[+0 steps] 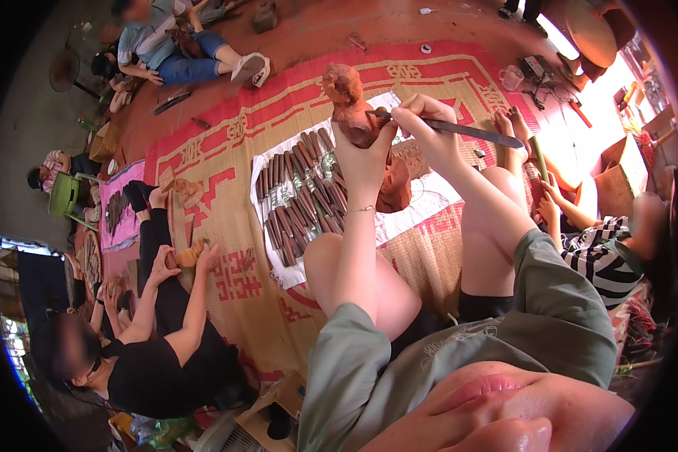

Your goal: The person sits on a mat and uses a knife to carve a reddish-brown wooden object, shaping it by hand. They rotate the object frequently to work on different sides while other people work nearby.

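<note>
A reddish-brown carved figure [343, 84] with a rounded head stands upright in front of me, its wider lower part [396, 185] just above the white cloth. My left hand [363, 157] is closed around its middle, thumb up near the worked spot. In my right hand [429, 129] is a long, thin dark carving tool [484, 135], pinched like a pen. One end of the tool meets the figure by my left thumb; the broad flat end sticks out to the right. Fingers partly hide the contact point.
Rows of wooden-handled chisels [301, 188] lie on the white cloth [267, 264] left of the figure, over a patterned straw mat [226, 173]. A person in black [166, 339] works at left with a yellowish piece [190, 256]. Another in stripes [603, 252] sits at right.
</note>
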Available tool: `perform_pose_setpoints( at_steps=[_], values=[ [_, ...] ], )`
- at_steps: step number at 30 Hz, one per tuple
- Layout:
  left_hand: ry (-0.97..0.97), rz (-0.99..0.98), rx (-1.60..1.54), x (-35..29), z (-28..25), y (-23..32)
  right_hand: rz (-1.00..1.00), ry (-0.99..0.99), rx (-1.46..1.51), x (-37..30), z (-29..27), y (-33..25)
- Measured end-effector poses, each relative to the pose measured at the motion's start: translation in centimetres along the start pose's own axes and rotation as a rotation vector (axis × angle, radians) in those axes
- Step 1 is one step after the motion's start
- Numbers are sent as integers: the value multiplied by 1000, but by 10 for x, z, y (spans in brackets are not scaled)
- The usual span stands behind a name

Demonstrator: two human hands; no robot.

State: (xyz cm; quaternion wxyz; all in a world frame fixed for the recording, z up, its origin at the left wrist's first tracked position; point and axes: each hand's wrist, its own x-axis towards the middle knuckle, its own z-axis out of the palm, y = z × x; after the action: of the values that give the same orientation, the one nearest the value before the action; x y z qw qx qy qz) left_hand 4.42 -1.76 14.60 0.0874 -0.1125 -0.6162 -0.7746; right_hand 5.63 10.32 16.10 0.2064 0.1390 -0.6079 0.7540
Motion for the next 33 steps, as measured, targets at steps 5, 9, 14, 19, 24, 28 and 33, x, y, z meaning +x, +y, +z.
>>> perform_pose_setpoints(
  at_steps=[5, 9, 14, 19, 24, 28, 33],
  values=[
    [13, -54, 38, -6, 4, 3, -152, -29, -251, -1, -5, 5],
    [-31, -77, -115, -9, 3, -7, -112, -24, -249, -7, -7, 5],
    [-29, -99, -220, -4, -1, -23, -80, -34, -174, -16, -7, -1],
    [-20, -23, -139, -9, 10, -2, -104, 22, -109, -10, -2, -11],
    [-8, -51, -175, -1, 5, -22, -80, -106, -251, -11, -14, -8],
    [-49, -27, -109, -4, 8, -12, -96, 33, -98, -7, -9, -18],
    [-74, -44, -121, -7, 10, -10, -113, -14, -196, -7, -15, -4]
  ],
)
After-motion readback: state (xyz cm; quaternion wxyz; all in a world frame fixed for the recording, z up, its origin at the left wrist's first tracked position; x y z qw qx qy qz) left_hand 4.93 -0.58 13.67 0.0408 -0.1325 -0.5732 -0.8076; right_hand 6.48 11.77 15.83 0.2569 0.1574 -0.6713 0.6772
